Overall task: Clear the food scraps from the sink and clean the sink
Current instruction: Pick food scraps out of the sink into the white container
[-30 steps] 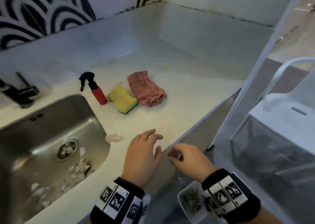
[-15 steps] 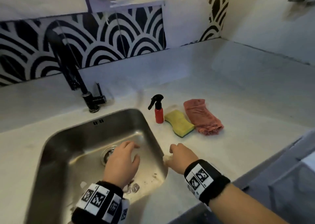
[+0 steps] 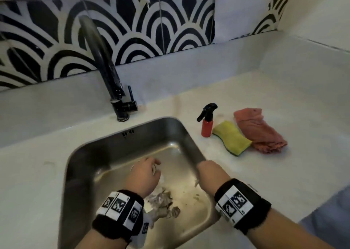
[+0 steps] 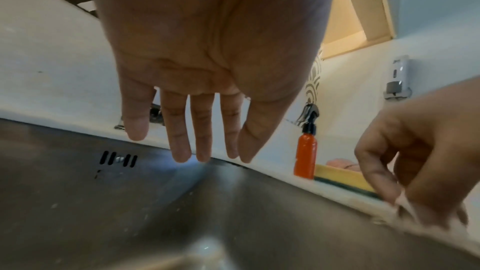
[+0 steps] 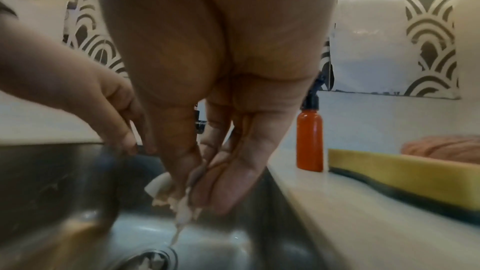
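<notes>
The right hand (image 5: 207, 151) pinches a pale food scrap (image 5: 166, 190) over the sink (image 3: 132, 135). The left hand (image 4: 207, 69), inside the sink, hangs with fingers straight.

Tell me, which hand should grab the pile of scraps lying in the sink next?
Probably the left hand. It hangs open and empty inside the sink, right beside the scrap pile. The right hand already pinches pale scraps at the sink's right wall.

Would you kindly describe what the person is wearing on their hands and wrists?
Both hands are bare, without gloves. The left hand and the right hand each have a black fabric wristband bearing white panels printed with square black-and-white marker codes. No sleeves reach the forearms.
</notes>
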Demonstrator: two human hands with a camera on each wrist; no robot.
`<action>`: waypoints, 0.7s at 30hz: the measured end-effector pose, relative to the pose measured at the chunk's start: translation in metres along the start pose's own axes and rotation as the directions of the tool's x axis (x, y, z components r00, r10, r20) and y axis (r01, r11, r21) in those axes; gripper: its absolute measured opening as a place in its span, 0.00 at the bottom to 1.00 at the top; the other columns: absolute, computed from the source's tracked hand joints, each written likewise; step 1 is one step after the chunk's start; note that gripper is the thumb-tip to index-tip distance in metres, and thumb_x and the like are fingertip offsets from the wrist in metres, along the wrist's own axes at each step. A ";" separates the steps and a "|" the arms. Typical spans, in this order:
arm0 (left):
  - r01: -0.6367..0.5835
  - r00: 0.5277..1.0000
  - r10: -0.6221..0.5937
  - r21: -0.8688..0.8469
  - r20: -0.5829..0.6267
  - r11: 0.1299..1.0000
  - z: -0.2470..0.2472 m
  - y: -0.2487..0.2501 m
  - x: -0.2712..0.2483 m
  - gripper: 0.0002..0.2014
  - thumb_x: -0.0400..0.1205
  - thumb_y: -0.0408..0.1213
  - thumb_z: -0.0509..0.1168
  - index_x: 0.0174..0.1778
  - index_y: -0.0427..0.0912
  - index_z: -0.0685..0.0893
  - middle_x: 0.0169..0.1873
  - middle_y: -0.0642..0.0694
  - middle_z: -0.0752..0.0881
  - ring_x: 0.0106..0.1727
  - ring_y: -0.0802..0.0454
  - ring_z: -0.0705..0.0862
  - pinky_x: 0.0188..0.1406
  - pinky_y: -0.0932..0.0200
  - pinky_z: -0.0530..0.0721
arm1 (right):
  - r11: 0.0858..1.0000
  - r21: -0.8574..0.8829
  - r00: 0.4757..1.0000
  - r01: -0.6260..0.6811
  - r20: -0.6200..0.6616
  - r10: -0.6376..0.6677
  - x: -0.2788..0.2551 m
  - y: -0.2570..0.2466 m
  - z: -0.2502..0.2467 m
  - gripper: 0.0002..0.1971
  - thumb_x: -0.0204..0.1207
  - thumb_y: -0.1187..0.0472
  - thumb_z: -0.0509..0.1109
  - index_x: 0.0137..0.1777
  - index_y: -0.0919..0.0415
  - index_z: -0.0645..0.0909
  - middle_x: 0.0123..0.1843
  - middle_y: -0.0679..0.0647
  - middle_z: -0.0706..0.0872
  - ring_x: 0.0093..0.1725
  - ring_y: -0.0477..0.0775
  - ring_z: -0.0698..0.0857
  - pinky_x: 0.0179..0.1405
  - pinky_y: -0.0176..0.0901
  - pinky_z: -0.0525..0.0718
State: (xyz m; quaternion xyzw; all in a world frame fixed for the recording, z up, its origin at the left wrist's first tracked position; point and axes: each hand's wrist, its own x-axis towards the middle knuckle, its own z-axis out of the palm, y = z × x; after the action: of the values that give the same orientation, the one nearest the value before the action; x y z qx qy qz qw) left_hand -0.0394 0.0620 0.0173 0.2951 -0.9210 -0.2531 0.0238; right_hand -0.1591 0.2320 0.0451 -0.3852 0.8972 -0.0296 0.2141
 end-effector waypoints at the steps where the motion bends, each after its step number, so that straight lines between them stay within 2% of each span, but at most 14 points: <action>1: 0.011 1.000 -0.012 0.025 0.025 1.000 -0.002 -0.006 0.004 0.11 0.79 0.40 0.63 0.57 0.53 0.82 0.57 0.52 0.82 0.58 0.51 0.81 0.56 0.60 0.77 | 0.999 0.023 1.000 0.022 -0.001 -0.022 0.004 -0.009 -0.002 0.09 0.78 0.66 0.66 0.56 0.65 0.82 0.59 0.60 0.85 0.61 0.59 0.83 0.59 0.46 0.79; 2: 0.016 0.999 -0.019 0.058 0.050 0.998 -0.001 -0.015 0.008 0.12 0.80 0.40 0.63 0.58 0.52 0.82 0.59 0.51 0.82 0.60 0.51 0.81 0.56 0.60 0.76 | 0.998 0.051 0.999 0.044 -0.005 -0.043 0.008 -0.018 -0.003 0.09 0.77 0.66 0.66 0.54 0.64 0.84 0.57 0.59 0.86 0.59 0.58 0.84 0.57 0.46 0.80; 5: 0.029 0.979 -0.046 0.090 0.199 0.996 0.013 -0.043 0.020 0.13 0.79 0.40 0.63 0.60 0.53 0.82 0.64 0.52 0.81 0.65 0.52 0.79 0.64 0.60 0.76 | 0.986 0.144 0.996 0.089 -0.016 -0.087 0.021 -0.039 0.000 0.09 0.76 0.68 0.64 0.51 0.60 0.85 0.55 0.56 0.86 0.58 0.56 0.84 0.57 0.43 0.79; 8: 0.055 0.918 -0.098 0.123 0.383 0.991 0.040 -0.066 0.025 0.18 0.78 0.39 0.64 0.65 0.52 0.79 0.70 0.48 0.76 0.69 0.49 0.77 0.68 0.58 0.74 | 0.979 0.184 0.996 0.086 0.007 -0.089 0.032 -0.053 0.010 0.10 0.76 0.68 0.64 0.50 0.57 0.84 0.54 0.54 0.86 0.56 0.54 0.84 0.56 0.42 0.80; 11: 0.063 0.864 -0.116 0.123 0.489 0.990 0.071 -0.078 0.029 0.21 0.78 0.41 0.66 0.68 0.49 0.76 0.72 0.44 0.74 0.71 0.46 0.75 0.67 0.59 0.73 | 0.983 0.165 0.994 0.081 0.061 -0.093 0.044 -0.059 0.017 0.10 0.76 0.68 0.64 0.50 0.55 0.84 0.56 0.53 0.85 0.56 0.53 0.84 0.56 0.42 0.80; 13: 0.100 0.834 -0.147 0.115 0.532 0.988 0.090 -0.083 0.031 0.21 0.79 0.42 0.65 0.69 0.49 0.75 0.71 0.42 0.75 0.69 0.44 0.77 0.64 0.59 0.74 | 0.986 0.148 0.993 0.080 0.074 -0.091 0.050 -0.061 0.017 0.10 0.76 0.68 0.65 0.50 0.56 0.84 0.57 0.54 0.84 0.57 0.53 0.84 0.55 0.41 0.79; 16: 0.134 0.801 -0.180 0.122 0.571 0.983 0.112 -0.089 0.031 0.21 0.81 0.44 0.62 0.71 0.51 0.72 0.68 0.37 0.72 0.67 0.38 0.77 0.67 0.55 0.74 | 0.990 0.105 0.991 0.090 0.086 -0.100 0.055 -0.063 0.017 0.10 0.78 0.68 0.64 0.53 0.58 0.84 0.60 0.55 0.83 0.59 0.56 0.83 0.56 0.43 0.79; 18: 0.134 0.803 -0.191 0.141 0.564 0.981 0.123 -0.092 0.031 0.21 0.82 0.44 0.60 0.72 0.51 0.71 0.69 0.37 0.70 0.68 0.37 0.77 0.69 0.52 0.74 | 0.992 0.083 0.989 0.099 0.103 -0.107 0.057 -0.063 0.018 0.11 0.78 0.68 0.63 0.54 0.61 0.85 0.60 0.57 0.83 0.59 0.57 0.84 0.58 0.46 0.81; 21: 0.144 0.813 -0.186 0.119 0.552 0.982 0.128 -0.093 0.033 0.17 0.83 0.41 0.59 0.68 0.45 0.75 0.67 0.37 0.75 0.67 0.39 0.77 0.67 0.53 0.74 | 0.995 0.066 0.990 0.077 0.117 -0.085 0.058 -0.058 0.019 0.09 0.78 0.66 0.65 0.54 0.61 0.85 0.59 0.57 0.85 0.58 0.57 0.84 0.57 0.47 0.83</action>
State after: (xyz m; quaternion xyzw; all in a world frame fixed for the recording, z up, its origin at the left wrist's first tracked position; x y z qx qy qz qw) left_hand -0.0422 0.0365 -0.1422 0.2872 -0.8668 -0.2963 -0.2800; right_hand -0.1477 0.1522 0.0199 -0.4157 0.8650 -0.0429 0.2778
